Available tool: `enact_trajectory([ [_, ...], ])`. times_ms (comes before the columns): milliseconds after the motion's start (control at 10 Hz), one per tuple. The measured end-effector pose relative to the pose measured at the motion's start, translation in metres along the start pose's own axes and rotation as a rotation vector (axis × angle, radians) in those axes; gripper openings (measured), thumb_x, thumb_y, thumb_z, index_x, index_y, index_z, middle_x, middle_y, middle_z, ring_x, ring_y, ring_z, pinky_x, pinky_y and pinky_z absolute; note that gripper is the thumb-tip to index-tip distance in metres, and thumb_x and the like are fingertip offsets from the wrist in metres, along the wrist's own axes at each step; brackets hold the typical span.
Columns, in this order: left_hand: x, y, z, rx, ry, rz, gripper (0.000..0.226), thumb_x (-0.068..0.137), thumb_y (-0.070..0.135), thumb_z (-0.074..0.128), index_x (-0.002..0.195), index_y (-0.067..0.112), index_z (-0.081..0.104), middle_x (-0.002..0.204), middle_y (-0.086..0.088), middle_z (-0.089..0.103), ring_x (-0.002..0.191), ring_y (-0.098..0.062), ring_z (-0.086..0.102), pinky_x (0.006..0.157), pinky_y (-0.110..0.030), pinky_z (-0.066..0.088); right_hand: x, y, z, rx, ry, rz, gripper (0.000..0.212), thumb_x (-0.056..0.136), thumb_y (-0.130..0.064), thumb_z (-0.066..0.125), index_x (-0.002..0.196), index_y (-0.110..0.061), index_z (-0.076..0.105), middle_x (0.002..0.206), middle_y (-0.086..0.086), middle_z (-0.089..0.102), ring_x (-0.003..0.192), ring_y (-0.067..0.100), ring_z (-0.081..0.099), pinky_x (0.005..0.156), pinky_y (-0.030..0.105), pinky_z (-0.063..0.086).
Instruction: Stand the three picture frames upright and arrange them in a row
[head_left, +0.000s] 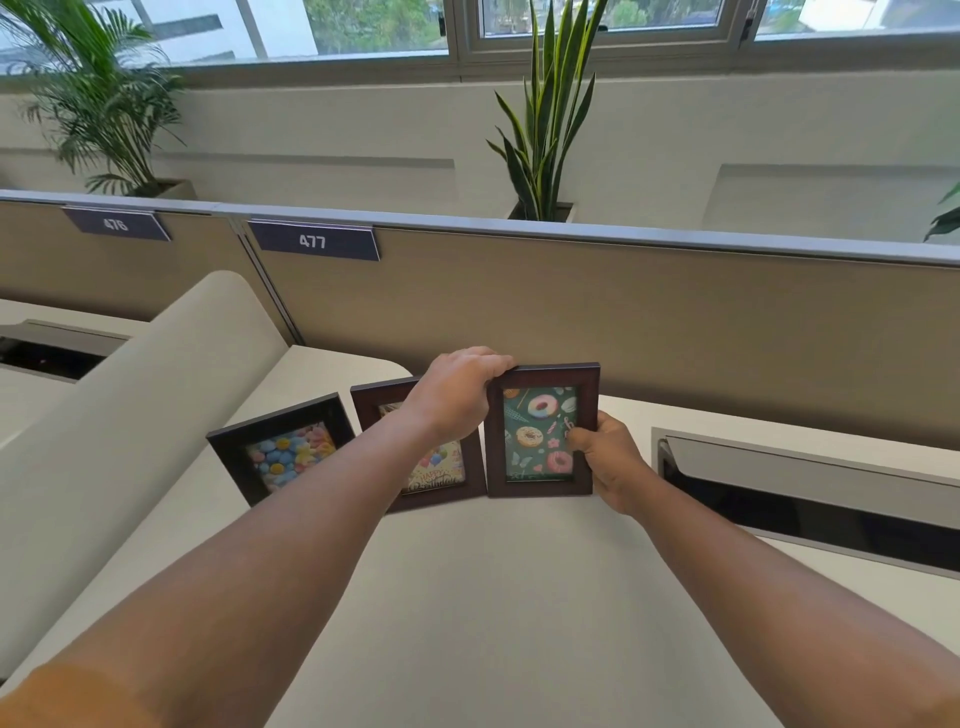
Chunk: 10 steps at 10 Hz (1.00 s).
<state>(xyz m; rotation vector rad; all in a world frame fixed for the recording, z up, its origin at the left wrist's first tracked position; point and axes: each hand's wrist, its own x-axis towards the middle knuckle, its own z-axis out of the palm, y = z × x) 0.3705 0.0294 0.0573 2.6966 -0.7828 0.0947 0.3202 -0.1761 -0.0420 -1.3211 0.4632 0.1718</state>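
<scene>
Risk lies in letting go early: both hands, left hand (457, 395) and right hand (608, 457), grip the dark wooden doughnut-print frame (540, 431) at the row's right end on the cream worktop (519, 597), where an unset rear stand could tip it onto the neighbouring dark birthday-print frame (441, 467)

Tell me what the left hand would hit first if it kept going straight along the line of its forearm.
Probably the tan partition panel behind the desk. The left hand grips the top left corner of the doughnut frame and points up and away; depth is unclear, but nothing else shows between.
</scene>
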Motion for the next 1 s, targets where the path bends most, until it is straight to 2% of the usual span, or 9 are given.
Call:
enact_trajectory([
  [200,-0.001,0.002,0.001,-0.021,-0.005,-0.027,0.058,0.089,-0.01,0.044,0.137,0.015,0.063,0.128,-0.007,0.068,0.12,-0.034,0.06,0.1,-0.045,0.048,-0.003,0.001,0.001,-0.046,0.028,-0.016,0.026,0.095,0.005,0.058,0.115,-0.011,0.064,0.11,0.016,0.077,0.094,0.034,0.077,0.086,0.056,0.061],
  [300,0.002,0.001,0.002,-0.018,0.004,-0.039,0.061,0.087,-0.012,0.044,0.138,0.017,0.062,0.13,-0.004,0.067,0.121,-0.033,0.06,0.101,-0.046,0.049,-0.003,-0.001,0.0,-0.044,0.022,-0.026,0.026,0.096,0.004,0.059,0.117,-0.01,0.064,0.11,0.015,0.078,0.092,0.032,0.078,0.083,0.052,0.063],
  [600,0.003,-0.003,0.005,-0.006,-0.003,-0.063,0.06,0.089,-0.009,0.044,0.141,0.018,0.059,0.13,-0.004,0.066,0.119,-0.033,0.06,0.1,-0.047,0.05,-0.002,-0.003,0.003,-0.076,0.004,-0.009,0.028,0.098,0.002,0.056,0.123,-0.011,0.061,0.113,0.013,0.077,0.097,0.031,0.077,0.083,0.05,0.063],
  [800,0.004,-0.001,0.006,0.014,0.012,-0.018,0.057,0.09,-0.008,0.047,0.14,0.017,0.058,0.137,-0.006,0.062,0.124,-0.032,0.057,0.104,-0.047,0.045,-0.007,-0.005,0.001,-0.076,0.009,-0.04,0.034,0.097,0.002,0.058,0.128,-0.014,0.055,0.122,0.012,0.071,0.095,0.023,0.075,0.067,0.036,0.063],
  [900,0.0,0.009,0.0,0.053,0.075,-0.046,0.058,0.093,-0.004,0.049,0.147,0.018,0.05,0.154,-0.008,0.048,0.143,-0.03,0.04,0.114,-0.049,0.032,-0.02,-0.01,0.005,-0.166,0.05,-0.108,0.065,0.092,-0.007,0.062,0.149,-0.026,0.037,0.144,0.007,0.052,0.124,0.027,0.061,0.081,0.042,0.062],
  [1000,-0.007,0.02,-0.002,0.046,0.121,-0.068,0.057,0.096,0.001,0.05,0.15,0.018,0.046,0.158,-0.006,0.042,0.149,-0.027,0.03,0.118,-0.048,0.025,-0.038,-0.017,0.005,-0.381,0.135,-0.219,0.081,0.086,-0.022,0.064,0.156,-0.033,0.025,0.157,0.002,0.037,0.143,0.025,0.04,0.106,0.054,0.048],
])
